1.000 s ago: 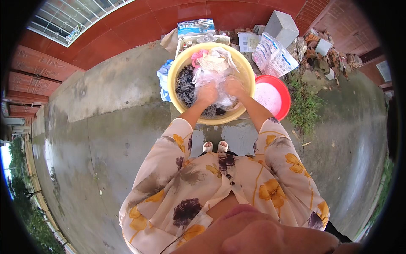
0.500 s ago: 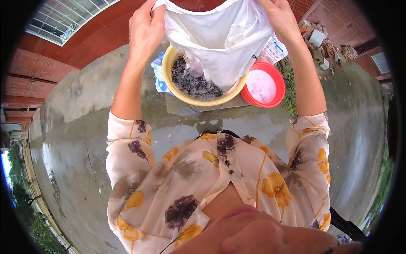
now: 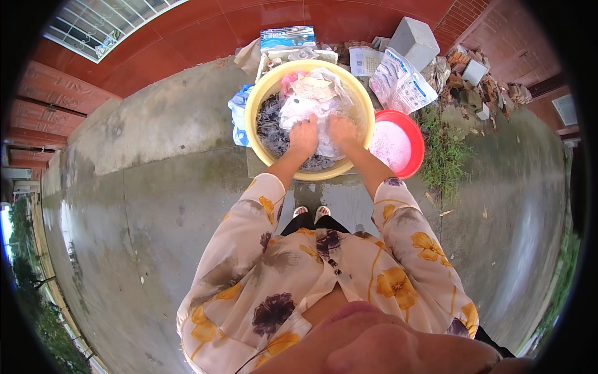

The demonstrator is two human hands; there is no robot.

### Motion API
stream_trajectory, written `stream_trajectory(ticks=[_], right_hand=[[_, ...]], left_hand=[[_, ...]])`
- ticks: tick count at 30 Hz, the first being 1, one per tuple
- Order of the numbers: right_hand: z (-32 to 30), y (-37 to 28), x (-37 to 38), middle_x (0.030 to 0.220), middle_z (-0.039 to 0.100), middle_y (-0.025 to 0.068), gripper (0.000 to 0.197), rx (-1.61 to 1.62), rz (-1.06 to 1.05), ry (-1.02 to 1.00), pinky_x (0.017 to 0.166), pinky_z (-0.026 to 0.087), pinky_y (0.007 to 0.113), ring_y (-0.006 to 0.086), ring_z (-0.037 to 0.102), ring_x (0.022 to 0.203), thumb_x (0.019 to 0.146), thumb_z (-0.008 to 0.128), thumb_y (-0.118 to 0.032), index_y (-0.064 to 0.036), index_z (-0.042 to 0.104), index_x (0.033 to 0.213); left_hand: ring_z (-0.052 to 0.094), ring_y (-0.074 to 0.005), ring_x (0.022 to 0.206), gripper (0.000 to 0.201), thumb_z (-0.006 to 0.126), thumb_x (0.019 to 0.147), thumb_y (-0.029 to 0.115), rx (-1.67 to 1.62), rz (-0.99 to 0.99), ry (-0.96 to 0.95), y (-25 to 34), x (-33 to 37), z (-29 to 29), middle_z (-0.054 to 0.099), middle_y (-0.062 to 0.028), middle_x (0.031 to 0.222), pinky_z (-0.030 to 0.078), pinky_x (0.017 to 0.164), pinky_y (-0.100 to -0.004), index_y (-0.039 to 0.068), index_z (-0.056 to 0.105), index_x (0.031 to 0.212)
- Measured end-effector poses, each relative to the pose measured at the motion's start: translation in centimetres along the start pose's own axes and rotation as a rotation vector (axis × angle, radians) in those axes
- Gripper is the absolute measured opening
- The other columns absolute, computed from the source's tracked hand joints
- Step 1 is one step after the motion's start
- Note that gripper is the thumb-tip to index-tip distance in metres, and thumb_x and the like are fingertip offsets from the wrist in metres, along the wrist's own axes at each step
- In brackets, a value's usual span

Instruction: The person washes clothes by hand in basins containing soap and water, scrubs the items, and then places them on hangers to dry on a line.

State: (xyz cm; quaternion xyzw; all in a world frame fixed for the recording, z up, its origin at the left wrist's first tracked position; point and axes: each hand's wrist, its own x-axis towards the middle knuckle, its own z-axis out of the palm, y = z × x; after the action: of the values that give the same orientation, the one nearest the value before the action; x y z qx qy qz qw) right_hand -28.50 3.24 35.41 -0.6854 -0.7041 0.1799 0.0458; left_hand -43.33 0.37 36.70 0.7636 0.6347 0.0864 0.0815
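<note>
Both my hands are down inside a yellow basin (image 3: 255,134) that holds water and dark and light laundry. My left hand (image 3: 303,136) is closed on a white garment (image 3: 301,111) lying bunched in the middle. Beside it, my right hand (image 3: 342,129), slightly blurred, is closed on the same wet white cloth; its fingertips are partly hidden. Pink and pale beige cloth (image 3: 314,88) is heaped at the far side, and dark fabric (image 3: 271,124) soaks at the left. A red basin (image 3: 416,140) with foamy water stands against the right side.
A blue-and-white plastic bag (image 3: 239,115) lies left of the yellow basin. Behind are a blue box (image 3: 287,38), a printed white bag (image 3: 402,84) and a grey block (image 3: 414,42). Rubble (image 3: 479,81) and weeds (image 3: 443,146) lie right, on wet concrete (image 3: 156,206).
The white garment, held up and spread between my hands above the basin, is now down in the water. Both hands have come down and closer together. My feet and the things behind now show.
</note>
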Motion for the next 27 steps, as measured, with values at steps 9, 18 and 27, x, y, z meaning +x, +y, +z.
stream_trajectory(ticks=[9, 18, 27], right_hand=[[-10.3, 0.6, -2.5, 0.124, 0.065, 0.0233, 0.049, 0.315, -0.241, -0.061, 0.099, 0.049, 0.043, 0.0359, 0.063, 0.115, 0.085, 0.071, -0.033, -0.0013, 0.065, 0.121], [-24.3, -5.6, -6.9, 0.084, 0.062, 0.0096, 0.030, 0.716, -0.558, 0.248, 0.072, 0.048, 0.035, 0.0185, 0.058, 0.077, 0.086, 0.071, -0.024, -0.0012, 0.060, 0.102], [-36.4, -12.6, -9.6, 0.089, 0.066, 0.0031, 0.021, 1.090, -0.916, 0.375, 0.072, 0.052, 0.026, 0.0099, 0.062, 0.081, 0.090, 0.067, -0.010, -0.0015, 0.061, 0.109]], left_hand=[[0.071, -0.0388, 0.087, 0.021, 0.064, 0.087, 0.016, -0.365, 0.028, 0.011, -0.1, 1.3, -7.1, 0.073, -0.0201, 0.095, 0.056, 0.077, -0.0473, 0.009, 0.075, 0.103], [0.060, -0.0230, 0.108, 0.058, 0.075, 0.079, 0.019, -0.811, 0.322, 0.282, 3.3, -0.8, -26.6, 0.059, -0.0164, 0.123, 0.054, 0.081, -0.0376, 0.006, 0.054, 0.131], [0.056, -0.0274, 0.122, 0.083, 0.084, 0.079, 0.029, -1.112, 0.238, 0.118, 5.0, -2.9, -19.2, 0.053, -0.0238, 0.137, 0.045, 0.103, -0.0394, -0.004, 0.041, 0.142]])
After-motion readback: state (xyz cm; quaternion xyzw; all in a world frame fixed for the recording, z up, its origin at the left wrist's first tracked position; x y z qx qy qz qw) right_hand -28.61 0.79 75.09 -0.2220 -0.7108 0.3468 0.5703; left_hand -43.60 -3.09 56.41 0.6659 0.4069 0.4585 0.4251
